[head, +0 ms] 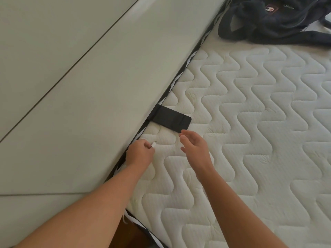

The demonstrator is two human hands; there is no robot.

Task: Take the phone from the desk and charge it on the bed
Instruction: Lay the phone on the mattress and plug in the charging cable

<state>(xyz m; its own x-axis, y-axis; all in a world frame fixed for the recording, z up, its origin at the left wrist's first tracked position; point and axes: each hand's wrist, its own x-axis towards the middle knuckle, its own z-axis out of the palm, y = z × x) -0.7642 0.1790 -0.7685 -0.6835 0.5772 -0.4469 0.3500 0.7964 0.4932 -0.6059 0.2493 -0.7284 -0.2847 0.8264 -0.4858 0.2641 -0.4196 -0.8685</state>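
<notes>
I am looking down at a bare quilted mattress that is filling the right side of the view, with a pale padded panel running along its left edge. The phone is lying flat and dark on the mattress, screen unlit, its far-left end touching the black-and-white striped piping where mattress and panel are meeting.

My left hand is curling closed at the left edge of the mattress, pinching a white charging plug between thumb and fingers; the plug's metal tip is pointing up and away toward the phone but is sitting apart from it. I cannot see the rest of the cable, which is hidden behind the hand.

My right hand is hovering just near of the phone's right end, fingers loose and spread, gripping nothing. Its fingertips are reaching close to the phone's near corner; whether they are touching it I cannot tell.

At the far right, a dark bag with straps is lying slumped on the mattress, well apart from the phone and both hands.
</notes>
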